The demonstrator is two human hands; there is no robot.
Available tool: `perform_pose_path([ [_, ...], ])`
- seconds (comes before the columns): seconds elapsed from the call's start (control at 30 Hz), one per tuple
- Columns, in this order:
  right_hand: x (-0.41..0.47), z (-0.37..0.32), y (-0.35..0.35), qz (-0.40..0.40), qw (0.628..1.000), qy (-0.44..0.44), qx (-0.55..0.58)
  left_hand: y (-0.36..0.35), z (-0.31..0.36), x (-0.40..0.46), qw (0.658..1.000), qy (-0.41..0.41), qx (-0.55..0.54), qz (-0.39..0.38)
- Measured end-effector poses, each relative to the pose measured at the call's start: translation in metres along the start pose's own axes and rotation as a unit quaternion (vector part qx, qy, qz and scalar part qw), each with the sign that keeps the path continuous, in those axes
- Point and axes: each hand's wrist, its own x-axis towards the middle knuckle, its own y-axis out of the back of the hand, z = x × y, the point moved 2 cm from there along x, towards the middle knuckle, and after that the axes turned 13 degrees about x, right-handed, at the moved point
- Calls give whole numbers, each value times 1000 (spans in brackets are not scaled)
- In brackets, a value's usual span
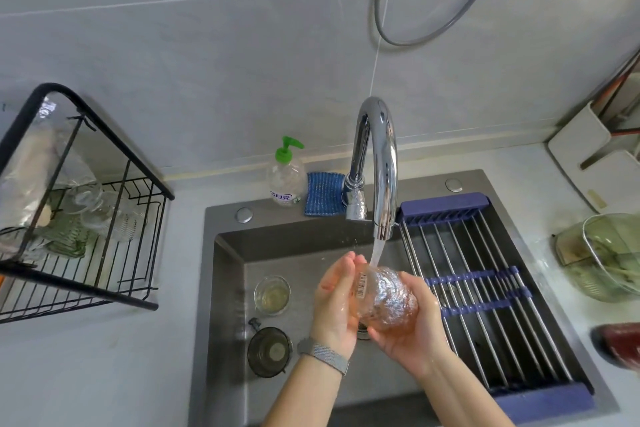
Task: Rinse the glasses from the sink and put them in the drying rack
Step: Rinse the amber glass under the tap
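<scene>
Both hands hold glass (386, 295) over sink (225, 253) under tap (379, 163) stream: right hand (412, 333) cups it, left hand (337, 295) flat against its side, rack (79, 204) well left

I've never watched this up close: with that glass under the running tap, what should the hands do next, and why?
Probably turn the glass in the stream a little more. The right hand cups it sideways under the faucet, the left hand at its mouth, so one side faces away from the water.
</scene>
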Motion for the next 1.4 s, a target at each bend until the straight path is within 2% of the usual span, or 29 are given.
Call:
perform_pose_path([
  [0.03, 1, 1, 1, 8, 1000, -3, 17, -3, 1, 0, 1000, -8, 22, 17],
  [0.13, 0, 2, 2, 13, 998, -19, 57, -14, 2, -7, 980, -76, 176, 51],
  [0.27, 3, 5, 9, 18, 998, -16, 50, -13, 3, -5, 967, -52, 219, 117],
  [0.33, 3, 6, 12, 18, 998, -15, 59, -12, 2, -4, 954, -54, 282, 89],
  [0.4, 2, 5, 14, 16, 997, -12, 70, -14, 2, -8, 935, -66, 347, 28],
  [0.47, -1, 2, 14, 18, 998, 3, 55, -13, 6, -6, 932, -73, 354, 34],
  [0.53, -1, -3, 11, -5, 1000, 27, 9, -3, 9, -2, 937, -36, 345, 47],
  [0.6, -2, -10, 6, -37, 993, 79, -80, 2, 9, -5, 957, 81, 277, -22],
  [0.67, -4, -21, 0, -59, 964, 147, -214, 3, 8, -12, 964, 158, 194, -95],
  [0.7, -7, -26, -3, -86, 944, 162, -273, 3, 8, -15, 969, 162, 160, -96],
  [0.77, -11, -31, -10, -159, 915, 132, -347, 2, 6, -18, 984, 146, 85, -63],
  [0.83, -10, -31, -14, -168, 879, 136, -424, -1, 4, -20, 990, 130, 44, -32],
  [0.9, -5, -34, -18, -111, 840, 246, -470, -3, -2, -21, 993, 100, 59, -6],
  [1.0, -1, -24, -21, -64, 814, 352, -458, -4, -10, -18, 995, 56, 71, 44],
  [1.07, -8, -12, -26, -75, 744, 449, -488, -1, -9, -16, 997, 50, 3, 51],
  [1.13, -12, 6, -24, -93, 700, 530, -470, 3, -4, -13, 995, 56, -68, 49],
  [1.17, -12, 14, -22, -91, 719, 543, -424, 7, -5, -11, 995, 52, -72, 49],
  [1.23, -12, 24, -24, -53, 824, 489, -281, 11, -5, -11, 997, 20, -39, 70],
  [1.3, -6, 27, -28, 21, 907, 395, -147, 4, -2, -17, 996, -26, 19, 88],
  [1.37, 5, 28, -28, 38, 953, 298, -44, -2, -2, -24, 986, -93, 86, 111],
  [1.4, 8, 27, -29, 9, 964, 266, -14, -4, -1, -27, 976, -135, 129, 114],
])
